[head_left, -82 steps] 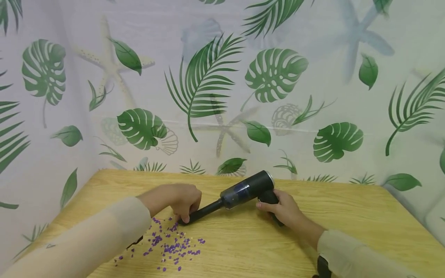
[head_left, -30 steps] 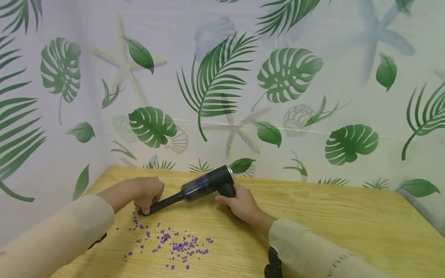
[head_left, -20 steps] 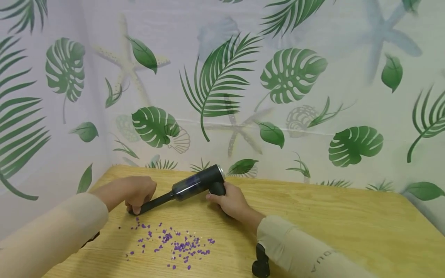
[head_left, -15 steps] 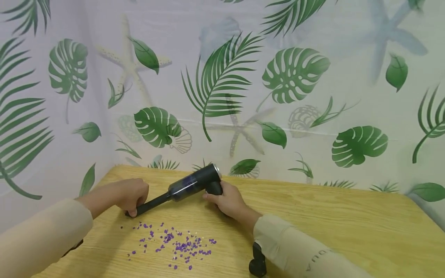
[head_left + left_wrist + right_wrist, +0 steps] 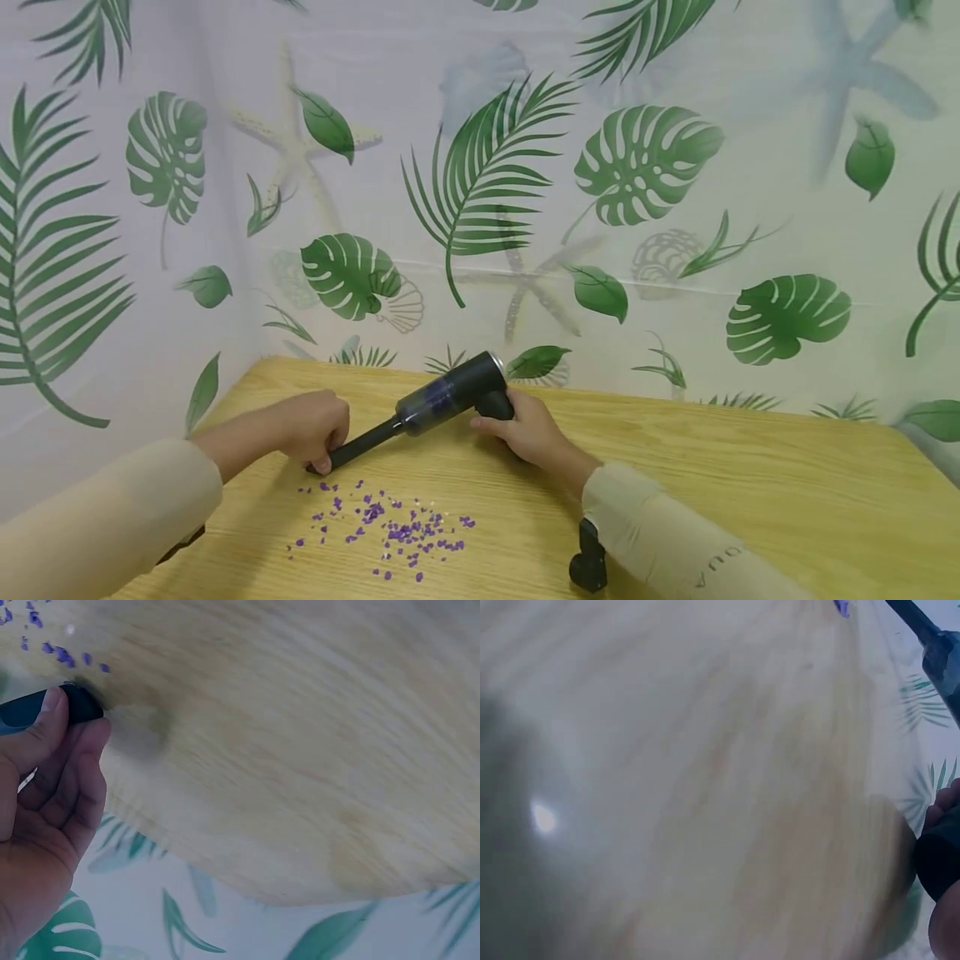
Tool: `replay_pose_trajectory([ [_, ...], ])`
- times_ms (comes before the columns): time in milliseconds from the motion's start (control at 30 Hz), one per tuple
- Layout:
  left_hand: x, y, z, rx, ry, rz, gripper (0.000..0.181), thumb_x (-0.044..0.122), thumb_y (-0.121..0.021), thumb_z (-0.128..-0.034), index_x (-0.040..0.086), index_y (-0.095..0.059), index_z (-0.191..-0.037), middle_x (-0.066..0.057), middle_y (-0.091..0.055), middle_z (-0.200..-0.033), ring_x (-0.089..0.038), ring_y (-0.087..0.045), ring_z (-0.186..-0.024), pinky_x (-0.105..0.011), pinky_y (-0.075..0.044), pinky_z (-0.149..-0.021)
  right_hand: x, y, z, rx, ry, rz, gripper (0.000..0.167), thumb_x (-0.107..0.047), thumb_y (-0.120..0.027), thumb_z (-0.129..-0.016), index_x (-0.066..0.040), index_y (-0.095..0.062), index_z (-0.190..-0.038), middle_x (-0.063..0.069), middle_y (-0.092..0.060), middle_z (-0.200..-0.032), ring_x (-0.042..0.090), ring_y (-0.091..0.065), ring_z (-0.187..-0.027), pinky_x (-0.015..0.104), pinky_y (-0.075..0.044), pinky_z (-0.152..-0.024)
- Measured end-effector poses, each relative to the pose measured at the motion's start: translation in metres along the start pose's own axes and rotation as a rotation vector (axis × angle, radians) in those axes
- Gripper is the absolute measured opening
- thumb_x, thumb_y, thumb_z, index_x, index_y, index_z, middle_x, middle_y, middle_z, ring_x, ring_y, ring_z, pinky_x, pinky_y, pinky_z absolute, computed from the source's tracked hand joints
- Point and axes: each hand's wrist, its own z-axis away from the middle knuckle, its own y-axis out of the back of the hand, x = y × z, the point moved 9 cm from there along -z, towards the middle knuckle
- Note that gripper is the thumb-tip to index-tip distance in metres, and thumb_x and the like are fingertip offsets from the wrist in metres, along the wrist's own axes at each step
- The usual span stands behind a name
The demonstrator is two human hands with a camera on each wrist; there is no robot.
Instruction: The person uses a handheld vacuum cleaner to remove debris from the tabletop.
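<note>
A black handheld vacuum cleaner [image 5: 442, 402] with a clear dust cup slants down to the left over the table. My right hand [image 5: 534, 429] grips its handle. Near the nozzle's tip, my left hand [image 5: 317, 427] pinches the tube between thumb and fingers; the left wrist view shows the thumb [image 5: 46, 724] lying on the black nozzle end [image 5: 81, 705]. Small purple bits [image 5: 408, 531] lie scattered on the wood just in front of the nozzle. Only the edge of the right hand [image 5: 945, 930] and the handle show in the right wrist view.
The wood-grain table [image 5: 675, 475] reaches back to a leaf-printed cloth wall [image 5: 480, 167]. A black wrist device [image 5: 589, 558] sits at the right sleeve. Several stray purple bits [image 5: 300, 542] lie left of the main scatter.
Both hands have carried the vacuum cleaner left, its tip leaving the left side of the purple bits. In the last half second it has come slightly back to the right.
</note>
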Motion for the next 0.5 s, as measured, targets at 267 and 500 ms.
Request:
replay_pose_trajectory([
  [267,0.006,-0.01,0.008,-0.189,0.119,0.094,0.027,0.006,-0.087,-0.0736,0.013,-0.065,-0.06,0.003,-0.064,-0.049,-0.009,-0.064,-0.045,-0.023,-0.054,-0.054,-0.006,-0.002,0.01,-0.012,0.071,-0.01,0.035,-0.029,-0.077,-0.086,-0.006,-0.062,-0.108,0.006,-0.059,-0.081,0.019,-0.053,-0.072,0.029,-0.042,-0.062],
  [500,0.009,-0.011,0.01,-0.138,0.082,0.002,0.029,0.007,-0.089,-0.0716,0.014,-0.065,-0.055,0.006,-0.06,-0.046,-0.005,-0.057,-0.044,-0.02,-0.05,-0.052,-0.009,-0.004,0.017,-0.004,0.071,-0.002,0.039,-0.031,-0.078,-0.085,-0.004,-0.062,-0.109,0.005,-0.06,-0.081,0.018,-0.054,-0.073,0.03,-0.043,-0.063],
])
